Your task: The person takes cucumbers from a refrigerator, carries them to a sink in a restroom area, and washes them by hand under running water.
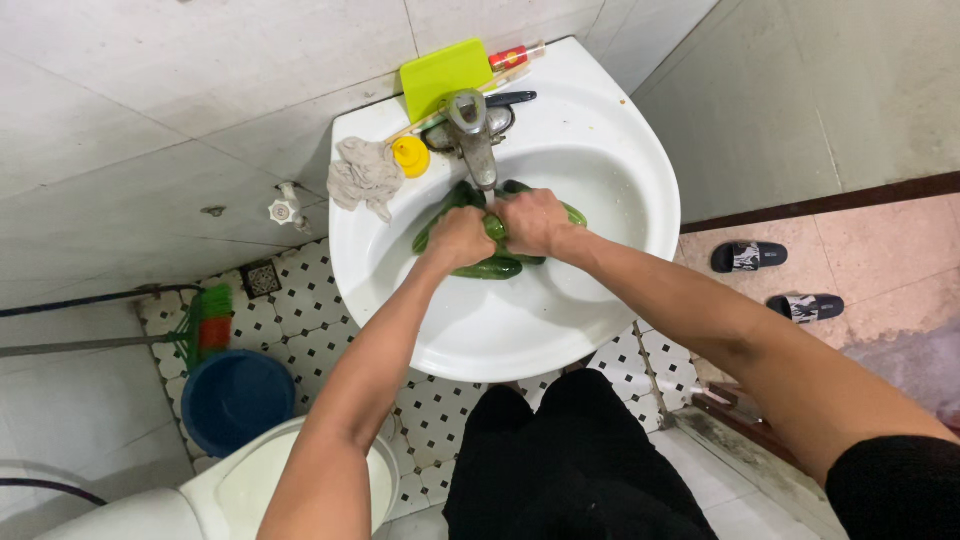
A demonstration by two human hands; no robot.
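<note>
We see several long, dark green cucumbers [492,262] lying bunched together in the white basin, directly below the tap, their glossy ends sticking out on both sides.

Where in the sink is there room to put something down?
The front of the white sink, nearest the person, is bare bowl. So is the right side past the right hand. It is crowded under the tap, where both hands, left hand too, grip green cucumbers, and on the back ledge by the rag.
</note>
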